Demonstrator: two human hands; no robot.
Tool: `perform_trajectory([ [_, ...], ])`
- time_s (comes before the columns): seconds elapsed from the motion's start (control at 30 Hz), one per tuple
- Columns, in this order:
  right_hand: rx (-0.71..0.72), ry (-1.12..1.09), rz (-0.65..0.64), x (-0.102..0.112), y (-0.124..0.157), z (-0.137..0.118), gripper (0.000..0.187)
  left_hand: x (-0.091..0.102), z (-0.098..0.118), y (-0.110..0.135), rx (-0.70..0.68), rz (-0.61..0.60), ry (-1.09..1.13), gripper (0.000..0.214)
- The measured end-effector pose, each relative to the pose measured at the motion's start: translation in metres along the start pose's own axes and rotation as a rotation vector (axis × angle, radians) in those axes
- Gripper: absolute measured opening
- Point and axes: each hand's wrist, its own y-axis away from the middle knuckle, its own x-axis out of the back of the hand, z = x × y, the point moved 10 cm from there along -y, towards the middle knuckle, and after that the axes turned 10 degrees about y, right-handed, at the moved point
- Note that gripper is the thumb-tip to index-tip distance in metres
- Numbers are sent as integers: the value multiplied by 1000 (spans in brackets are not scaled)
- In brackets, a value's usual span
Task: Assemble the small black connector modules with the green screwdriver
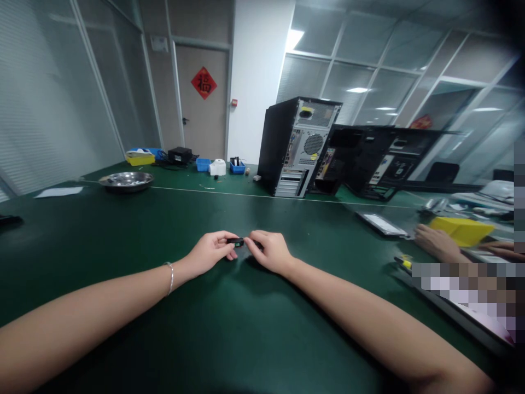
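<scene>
My left hand [212,251] pinches a small black piece with a bit of green on its face [235,242] between thumb and fingers, just above the green table [172,334]. Close by on the right, my right hand [268,250] has its fingers curled and its thumb tip at the right end of the black piece. Whatever my right fingers grip, if anything, is too small or hidden to make out.
Beyond my hands stands a black computer tower [303,148], with an opened computer case [375,158] to its right. A metal bowl [128,180] sits at the back left. On the right, another person's hand [437,243] is near a yellow container [463,231] and a flat drive-like box [382,223].
</scene>
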Motion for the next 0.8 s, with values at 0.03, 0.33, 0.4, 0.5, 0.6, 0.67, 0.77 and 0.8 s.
perform_trajectory([
  [0.03, -1, -1, -1, 0, 0, 0, 34, 0, 1, 0, -5, 1, -1, 30],
  [0.33, 9, -28, -11, -3, 0, 1, 33, 7, 8, 0, -45, 83, 12, 32],
  [0.4, 2, -30, -14, -4, 0, 2, 33, 7, 9, 0, -52, 77, 17, 33],
  [0.5, -3, -29, -18, -5, -1, 3, 33, 8, 8, 0, -52, 76, 6, 33],
  [0.6, -3, -22, -23, -5, -1, 3, 34, 9, 6, 0, -41, 88, -8, 33],
  [0.67, -7, -21, -25, -5, -1, 3, 34, 10, 6, 0, -41, 92, -9, 33],
  [0.77, -15, -17, -28, -7, -1, 5, 34, 9, 6, 0, -50, 83, -13, 32],
  [0.8, -16, -14, -30, -7, -1, 5, 34, 8, 6, 0, -55, 77, -18, 32],
])
